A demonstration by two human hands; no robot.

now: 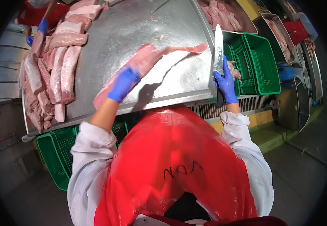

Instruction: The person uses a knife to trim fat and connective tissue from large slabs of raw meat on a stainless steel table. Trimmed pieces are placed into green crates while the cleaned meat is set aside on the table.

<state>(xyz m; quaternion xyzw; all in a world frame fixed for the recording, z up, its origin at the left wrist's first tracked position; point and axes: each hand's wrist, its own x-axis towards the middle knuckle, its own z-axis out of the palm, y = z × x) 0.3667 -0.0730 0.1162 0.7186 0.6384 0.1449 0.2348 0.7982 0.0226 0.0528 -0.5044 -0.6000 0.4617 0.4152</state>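
Observation:
My left hand (124, 83), in a blue glove, rests over a long pink piece of meat (145, 57) on the steel table; its fingers are smeared by motion. From the meat's far end a thin strip (186, 49) trails off to the right. At the table's right edge my right hand (228, 86), gloved in blue too, is closed round the black handle of a knife (219, 47). The blade points away from me, apart from the meat.
Many pieces of meat (70, 69) lie piled along the steel table's (107, 41) left side. Green crates stand at the right (263, 64) and under the table (54, 158). Metal bins of meat (246, 23) stand far right. A co-worker's gloved hand (42, 26) is at the far left.

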